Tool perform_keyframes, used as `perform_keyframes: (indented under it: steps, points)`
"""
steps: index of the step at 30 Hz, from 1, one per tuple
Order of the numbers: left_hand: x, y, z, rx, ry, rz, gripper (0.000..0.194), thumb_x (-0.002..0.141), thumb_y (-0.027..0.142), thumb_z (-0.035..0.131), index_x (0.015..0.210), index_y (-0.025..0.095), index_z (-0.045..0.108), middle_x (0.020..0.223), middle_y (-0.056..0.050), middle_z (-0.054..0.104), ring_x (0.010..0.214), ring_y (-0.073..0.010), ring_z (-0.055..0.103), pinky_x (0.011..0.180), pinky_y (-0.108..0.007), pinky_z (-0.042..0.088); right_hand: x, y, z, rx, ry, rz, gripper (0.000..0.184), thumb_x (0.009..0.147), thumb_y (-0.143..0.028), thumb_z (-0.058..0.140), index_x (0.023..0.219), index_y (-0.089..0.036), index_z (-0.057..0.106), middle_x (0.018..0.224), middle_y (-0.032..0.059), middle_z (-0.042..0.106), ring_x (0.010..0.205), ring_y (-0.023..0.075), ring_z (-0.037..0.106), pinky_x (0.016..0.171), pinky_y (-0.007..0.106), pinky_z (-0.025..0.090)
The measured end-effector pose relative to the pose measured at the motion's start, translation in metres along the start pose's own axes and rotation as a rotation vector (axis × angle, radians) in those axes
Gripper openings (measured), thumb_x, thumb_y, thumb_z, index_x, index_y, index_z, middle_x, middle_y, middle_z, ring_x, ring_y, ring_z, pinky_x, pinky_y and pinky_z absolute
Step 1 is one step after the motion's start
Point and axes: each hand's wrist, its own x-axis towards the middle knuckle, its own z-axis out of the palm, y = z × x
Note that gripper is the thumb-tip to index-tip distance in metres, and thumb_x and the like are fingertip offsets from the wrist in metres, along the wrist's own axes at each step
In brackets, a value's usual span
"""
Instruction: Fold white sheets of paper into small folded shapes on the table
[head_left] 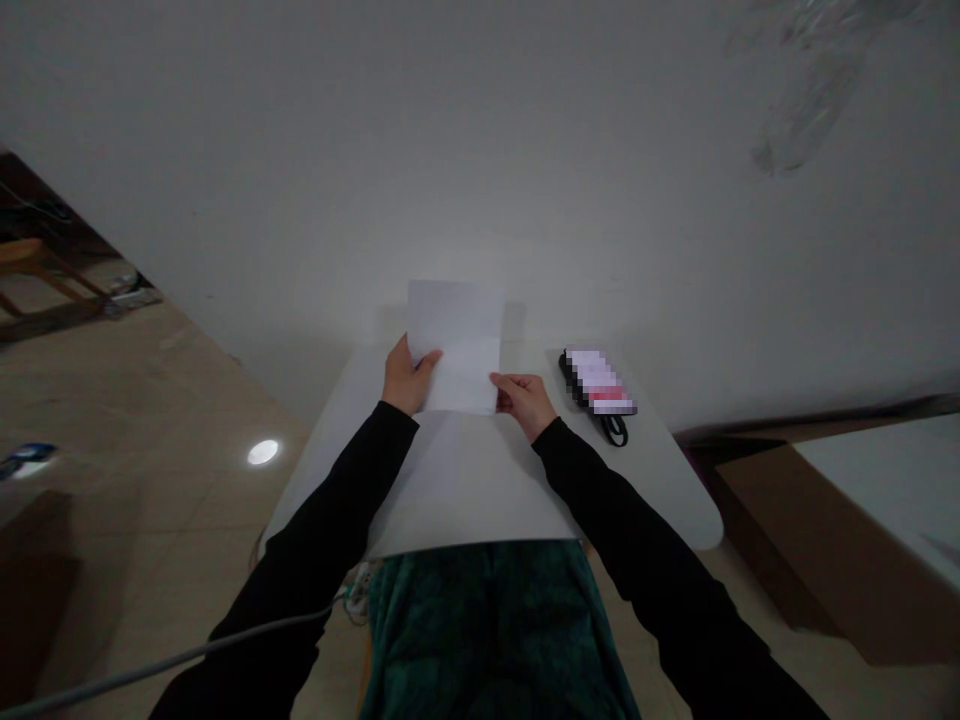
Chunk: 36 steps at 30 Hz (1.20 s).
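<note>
A sheet of white paper [457, 335] is held up over the table, its top part standing against the wall behind. My left hand [407, 378] grips its left edge, with the thumb lying across the front. At the lower right edge, my right hand [523, 399] pinches the paper between thumb and fingers. Both hands are closed on the sheet. The fingers behind the paper are hidden.
The white table [480, 500] stands against a pale wall [480, 140]. On its right side lies a phone [598, 382] with a black strap [616, 430]. A brown cardboard box [847, 550] sits at the right. A grey cable [187, 655] crosses my left forearm.
</note>
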Motion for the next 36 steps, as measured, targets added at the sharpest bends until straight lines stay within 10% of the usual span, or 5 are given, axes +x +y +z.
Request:
perform_keyframes:
  steps: [22,36]
  points:
    - [0.003,-0.008,0.001,-0.044,0.216,0.04,0.035,0.075,0.026,0.064,0.108,0.016,0.062,0.106,-0.01,0.068,0.098,-0.0273,0.064,0.09,-0.044,0.051,-0.007,0.014,0.008,-0.044,-0.106,-0.005,0.041,0.064,-0.052,0.076,0.066,-0.013,0.064,0.062,0.0096,0.071,0.058,0.019,0.07,0.055,0.027,0.056]
    - [-0.004,0.004,0.009,-0.123,0.285,0.035,0.042,0.078,0.035,0.065,0.115,0.016,0.057,0.106,-0.01,0.066,0.097,-0.0241,0.064,0.088,-0.039,0.051,0.006,0.016,-0.005,-0.467,0.014,-0.426,0.044,0.081,-0.056,0.057,0.059,-0.017,0.056,0.053,-0.0044,0.05,0.053,0.0107,0.049,0.052,0.023,0.035]
